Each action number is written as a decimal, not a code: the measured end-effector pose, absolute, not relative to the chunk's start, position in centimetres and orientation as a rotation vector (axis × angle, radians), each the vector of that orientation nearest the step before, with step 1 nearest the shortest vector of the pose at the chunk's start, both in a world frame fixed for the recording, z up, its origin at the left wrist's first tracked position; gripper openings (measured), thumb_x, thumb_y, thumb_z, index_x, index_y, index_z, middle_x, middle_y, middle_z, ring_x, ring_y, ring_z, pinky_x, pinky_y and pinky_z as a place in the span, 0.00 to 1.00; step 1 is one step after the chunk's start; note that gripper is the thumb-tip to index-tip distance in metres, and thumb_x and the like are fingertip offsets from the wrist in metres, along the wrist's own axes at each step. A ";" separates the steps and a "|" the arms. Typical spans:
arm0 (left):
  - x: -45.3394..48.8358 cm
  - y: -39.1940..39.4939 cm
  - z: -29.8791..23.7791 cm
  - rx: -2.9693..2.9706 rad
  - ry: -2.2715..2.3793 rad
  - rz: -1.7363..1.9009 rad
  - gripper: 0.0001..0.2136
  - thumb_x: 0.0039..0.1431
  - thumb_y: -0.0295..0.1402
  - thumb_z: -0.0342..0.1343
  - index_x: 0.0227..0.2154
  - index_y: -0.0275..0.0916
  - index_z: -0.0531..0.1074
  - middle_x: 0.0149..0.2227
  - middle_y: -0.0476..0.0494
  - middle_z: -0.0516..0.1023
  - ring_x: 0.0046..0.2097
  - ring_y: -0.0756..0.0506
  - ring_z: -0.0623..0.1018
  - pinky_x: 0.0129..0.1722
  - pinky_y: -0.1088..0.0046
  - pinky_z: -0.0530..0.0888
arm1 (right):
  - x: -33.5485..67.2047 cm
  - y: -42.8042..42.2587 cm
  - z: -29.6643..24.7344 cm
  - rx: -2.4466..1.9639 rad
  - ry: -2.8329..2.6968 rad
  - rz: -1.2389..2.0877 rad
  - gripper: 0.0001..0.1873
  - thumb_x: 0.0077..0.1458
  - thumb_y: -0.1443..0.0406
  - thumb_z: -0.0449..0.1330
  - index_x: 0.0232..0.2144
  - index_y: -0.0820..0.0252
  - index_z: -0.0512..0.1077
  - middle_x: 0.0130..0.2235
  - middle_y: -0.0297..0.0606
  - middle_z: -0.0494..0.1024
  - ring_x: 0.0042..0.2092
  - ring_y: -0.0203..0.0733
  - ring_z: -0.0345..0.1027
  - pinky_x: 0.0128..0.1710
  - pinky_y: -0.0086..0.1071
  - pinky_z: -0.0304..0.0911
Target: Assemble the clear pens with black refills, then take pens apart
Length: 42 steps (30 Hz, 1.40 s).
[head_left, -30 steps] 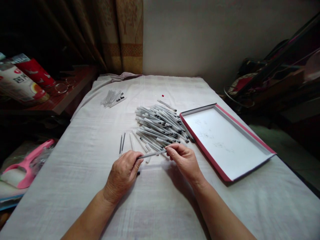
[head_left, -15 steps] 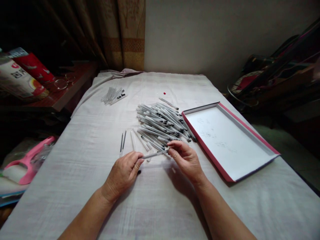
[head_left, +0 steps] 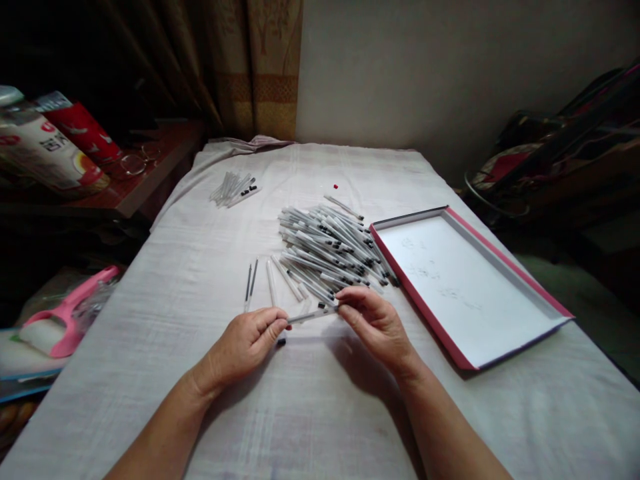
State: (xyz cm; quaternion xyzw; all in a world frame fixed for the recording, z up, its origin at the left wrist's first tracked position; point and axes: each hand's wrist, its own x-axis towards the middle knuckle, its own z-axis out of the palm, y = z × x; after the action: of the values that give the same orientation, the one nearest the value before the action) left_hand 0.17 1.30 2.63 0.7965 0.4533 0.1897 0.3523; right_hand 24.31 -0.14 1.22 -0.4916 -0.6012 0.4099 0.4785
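Observation:
My left hand (head_left: 245,347) and my right hand (head_left: 376,323) both pinch one thin grey pen tube (head_left: 313,315), one hand at each end, just above the white cloth. Right behind it lies a big heap of grey pens with black tips (head_left: 327,243). Two thin dark refills (head_left: 251,280) and a couple of pale tubes (head_left: 273,281) lie loose to the left of the heap. A small black cap (head_left: 281,342) rests on the cloth by my left fingers.
A shallow white box lid with a red rim (head_left: 423,307) sits to the right of the heap. A small bundle of pens (head_left: 234,189) lies at the far left of the table. Packets and spectacles sit on a wooden shelf (head_left: 145,180) at left; a pink tool (head_left: 65,317) lies below.
The view has shifted slightly to the right. Both hands keep hold of the same pen tube, with my left fingers sliding a little along it.

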 end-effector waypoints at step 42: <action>-0.3 1.7 1.5 2.115 1.223 0.514 0.12 0.64 0.37 0.46 0.33 0.41 0.73 0.30 0.50 0.79 0.33 0.48 0.78 0.34 0.75 0.71 | 24.1 0.4 0.8 -1.344 -1.561 0.945 0.14 0.59 0.60 0.56 0.24 0.58 0.74 0.25 0.35 0.78 0.28 0.38 0.70 0.31 0.30 0.64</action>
State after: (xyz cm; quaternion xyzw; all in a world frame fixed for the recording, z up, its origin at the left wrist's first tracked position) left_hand -0.34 1.71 1.54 0.8035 0.4645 0.1954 0.3169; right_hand 24.11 0.42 0.76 -0.5371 -0.6239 0.3776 0.4238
